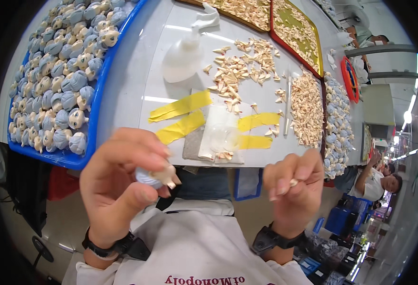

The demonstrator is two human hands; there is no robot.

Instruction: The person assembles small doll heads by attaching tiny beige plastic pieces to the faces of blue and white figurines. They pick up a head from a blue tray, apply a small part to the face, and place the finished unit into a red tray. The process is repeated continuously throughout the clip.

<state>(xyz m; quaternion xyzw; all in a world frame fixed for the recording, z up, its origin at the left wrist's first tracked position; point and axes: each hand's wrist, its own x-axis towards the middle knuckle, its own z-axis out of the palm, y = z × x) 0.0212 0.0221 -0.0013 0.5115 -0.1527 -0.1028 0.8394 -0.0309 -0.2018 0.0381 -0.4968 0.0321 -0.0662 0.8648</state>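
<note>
My left hand (123, 175) is closed around a small doll head (151, 178) with blue-grey moulded hair, its pale side turned toward my right hand. My right hand (297, 187) pinches a tiny cream-coloured piece (293, 182) between thumb and fingers, a short way apart from the doll head. It resembles the small pointed pieces (228, 76) heaped on the table ahead. Between my hands, at the table's near edge, a shallow clear dish (224, 138) sits on a white cloth (213, 118), with yellow tape strips (180, 107) on both sides.
A blue tray (99, 95) full of doll heads stands at left. Behind the cloth is a translucent spray bottle (183, 57). Trays of small pieces (297, 28) lie at the back. More pieces (307, 109) and doll heads (338, 128) are at right. Other people (378, 183) sit farther right.
</note>
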